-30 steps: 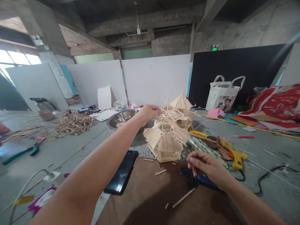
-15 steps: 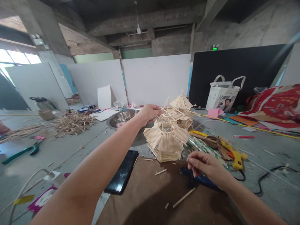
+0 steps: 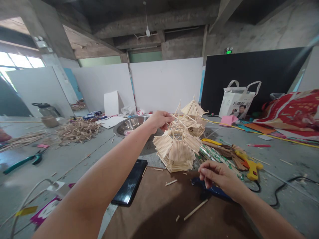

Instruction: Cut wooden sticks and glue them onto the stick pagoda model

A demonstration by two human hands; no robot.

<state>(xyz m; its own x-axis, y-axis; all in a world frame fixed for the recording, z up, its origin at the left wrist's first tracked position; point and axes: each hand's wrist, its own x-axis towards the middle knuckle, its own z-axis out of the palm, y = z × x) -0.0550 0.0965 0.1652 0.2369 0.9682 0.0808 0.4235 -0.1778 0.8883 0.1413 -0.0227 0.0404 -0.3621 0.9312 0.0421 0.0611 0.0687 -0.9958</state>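
In the head view, a model pavilion [image 3: 178,152] of thin wooden sticks, with a slatted, many-sided roof, stands ahead of me. My left hand [image 3: 161,121] reaches over to its upper left side. Thumb and fingers pinch a thin wooden stick [image 3: 172,116] at the open frame on top; the fingers partly hide it. My right hand [image 3: 215,176] hovers lower right of the pavilion with curled fingers and thumb pressed to forefinger, nothing visible in them. Under it lies a dark blue tool [image 3: 219,192], partly covered by the hand. A second stick model with a pointed roof [image 3: 193,108] stands behind.
A black phone [image 3: 129,182] and loose sticks [image 3: 195,209] lie on the brown board [image 3: 149,212]. Right are a yellow glue gun [image 3: 253,169] and its cord. A metal basin [image 3: 129,126] stands behind my left arm; pliers [image 3: 23,163] and a stick pile [image 3: 77,131] lie left.
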